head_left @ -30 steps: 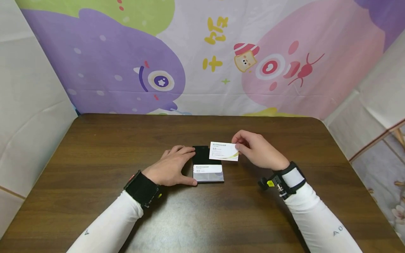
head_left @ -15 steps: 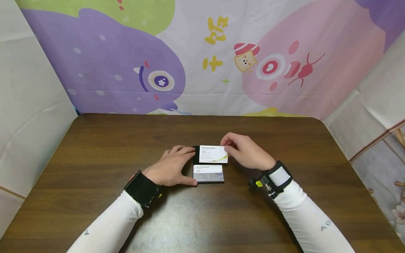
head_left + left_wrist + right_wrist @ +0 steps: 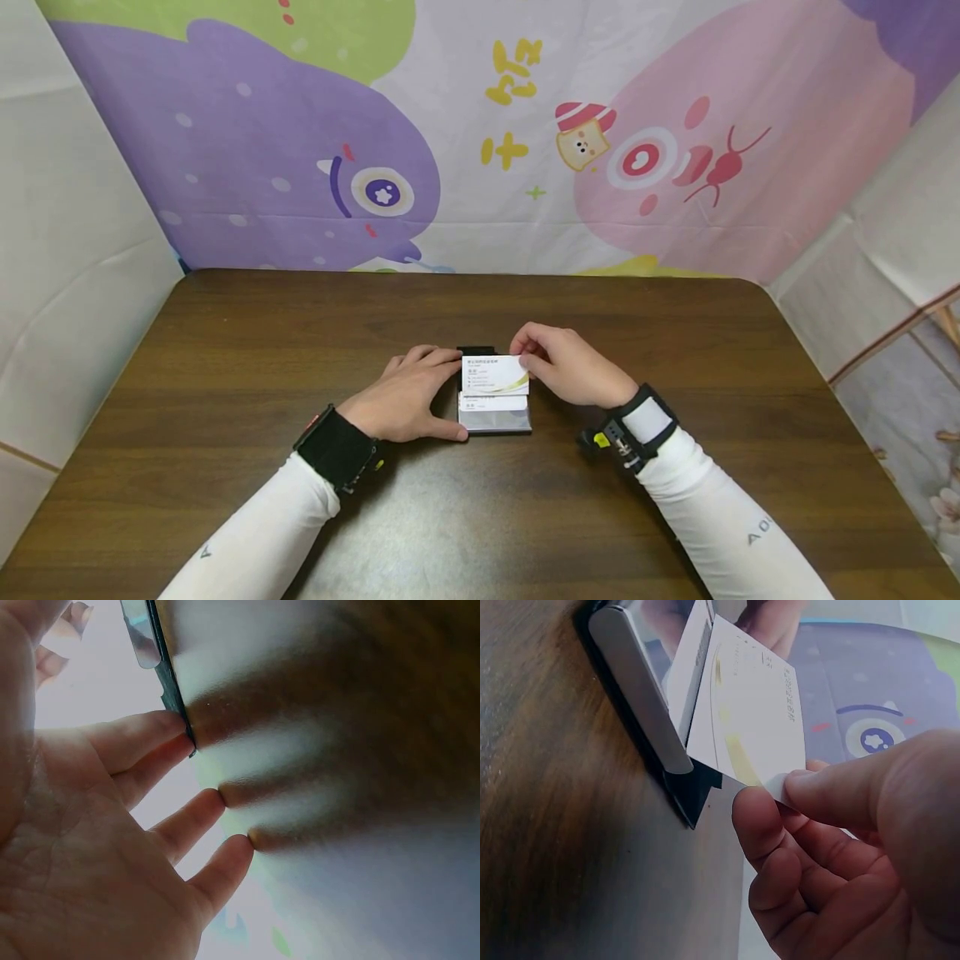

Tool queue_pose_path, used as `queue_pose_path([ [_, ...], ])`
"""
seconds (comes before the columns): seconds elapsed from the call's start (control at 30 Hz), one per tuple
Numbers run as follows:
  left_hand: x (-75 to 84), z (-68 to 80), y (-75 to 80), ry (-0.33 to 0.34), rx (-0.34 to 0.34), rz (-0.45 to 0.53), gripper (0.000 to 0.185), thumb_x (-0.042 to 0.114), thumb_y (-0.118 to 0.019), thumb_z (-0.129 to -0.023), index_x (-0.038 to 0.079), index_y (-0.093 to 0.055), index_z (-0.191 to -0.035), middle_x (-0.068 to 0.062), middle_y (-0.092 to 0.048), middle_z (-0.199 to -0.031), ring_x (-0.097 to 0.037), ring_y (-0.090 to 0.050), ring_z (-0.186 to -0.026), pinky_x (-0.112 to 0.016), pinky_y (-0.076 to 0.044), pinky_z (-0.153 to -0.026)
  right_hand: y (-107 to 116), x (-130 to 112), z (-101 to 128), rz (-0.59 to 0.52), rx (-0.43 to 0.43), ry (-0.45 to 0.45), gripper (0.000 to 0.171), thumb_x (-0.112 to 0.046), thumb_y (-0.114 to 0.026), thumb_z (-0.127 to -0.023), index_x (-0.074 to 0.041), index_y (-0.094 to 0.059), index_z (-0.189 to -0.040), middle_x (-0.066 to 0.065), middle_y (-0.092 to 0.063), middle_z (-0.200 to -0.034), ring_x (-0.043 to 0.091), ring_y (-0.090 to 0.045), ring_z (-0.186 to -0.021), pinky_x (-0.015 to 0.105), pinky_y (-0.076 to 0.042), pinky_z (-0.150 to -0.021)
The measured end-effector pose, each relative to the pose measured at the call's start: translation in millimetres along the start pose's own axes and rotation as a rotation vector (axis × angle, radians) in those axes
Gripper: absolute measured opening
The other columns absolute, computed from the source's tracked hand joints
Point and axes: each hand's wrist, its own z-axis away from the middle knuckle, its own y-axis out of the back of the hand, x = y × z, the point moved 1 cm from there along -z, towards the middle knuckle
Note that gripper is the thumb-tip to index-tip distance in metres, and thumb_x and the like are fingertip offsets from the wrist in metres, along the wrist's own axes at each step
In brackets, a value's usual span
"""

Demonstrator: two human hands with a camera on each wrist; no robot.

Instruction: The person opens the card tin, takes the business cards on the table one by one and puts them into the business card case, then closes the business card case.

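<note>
A black and silver business card case [image 3: 493, 422] lies open-topped on the table, with a white card showing in its near half. My left hand [image 3: 405, 396] steadies its left side: fingers at the far left corner, thumb by the near left corner. In the left wrist view, fingertips touch the case's dark edge [image 3: 174, 697] while the other fingers rest on the table. My right hand [image 3: 577, 367] pinches the right end of a white business card [image 3: 491, 375] between thumb and forefinger. In the right wrist view that card [image 3: 761, 712] tilts, its lower edge right at the case's silver part [image 3: 641, 690].
The brown wooden table [image 3: 300, 325] stretches around both hands. Behind it hangs a cloth backdrop [image 3: 465, 233] with cartoon figures, and pale cloth walls [image 3: 82, 250] flank the sides.
My right hand has brought the pinched card leftward over the case, then toward me until it overlaps the near card. My left hand has stayed put.
</note>
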Motion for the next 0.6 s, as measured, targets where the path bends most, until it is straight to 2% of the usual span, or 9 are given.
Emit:
queue_pose_path([
  [0.3,0.1,0.3,-0.4,-0.002,0.001,-0.001,0.100,0.060,-0.085,-0.083,0.003,-0.050,-0.157,-0.012,-0.043,-0.164,-0.037,-0.032,-0.151,-0.064,-0.032,-0.116,-4.6,1.4,-1.3,0.002,-0.008,0.005,0.010,-0.006,-0.061,-0.106,-0.011,-0.068,-0.112,0.001,-0.066,-0.095,0.018,-0.060,-0.085,0.037,-0.052,-0.076],
  [0.6,0.8,0.4,0.8,-0.002,-0.004,0.001,0.101,0.060,-0.085,-0.084,0.002,-0.049,-0.158,-0.012,-0.042,-0.165,-0.037,-0.031,-0.152,-0.065,-0.031,-0.116,-8.0,1.7,0.4,0.020,-0.023,0.007,0.011,-0.007,-0.062,-0.106,-0.011,-0.068,-0.114,0.001,-0.066,-0.099,0.019,-0.061,-0.090,0.036,-0.053,-0.082],
])
